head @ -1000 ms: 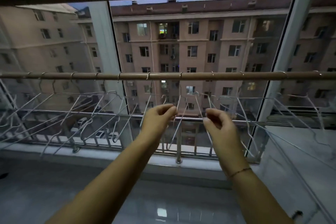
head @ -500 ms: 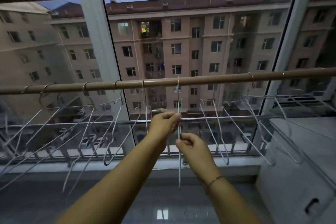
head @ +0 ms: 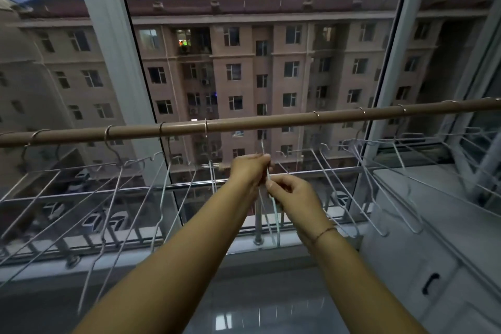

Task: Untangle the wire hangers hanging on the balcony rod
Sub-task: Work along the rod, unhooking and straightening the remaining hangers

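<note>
One rod (head: pixel 257 123) spans the window. I count nine hooks (head: pixel 108 133) over it, five to the left and four to the right, the outermost ones faint. One wire hanger (head: pixel 274 209) is in the middle, with two hands on it: left hand (head: pixel 250 171), right hand (head: pixel 294 195). One bracelet (head: pixel 324 232). One cabinet handle (head: pixel 429 283), near right.

This was the enclosed balcony of an upper-floor flat. A brown rod (head: pixel 271 122) strung with wire hangers (head: pixel 119 168) crossed it. Beyond the rod, glass and a metal railing (head: pixel 189 187) faced an apartment block (head: pixel 244 76). Below the rod lay a glossy tiled floor (head: pixel 271 314), and a white cabinet (head: pixel 439 257) stood under its right end.
</note>
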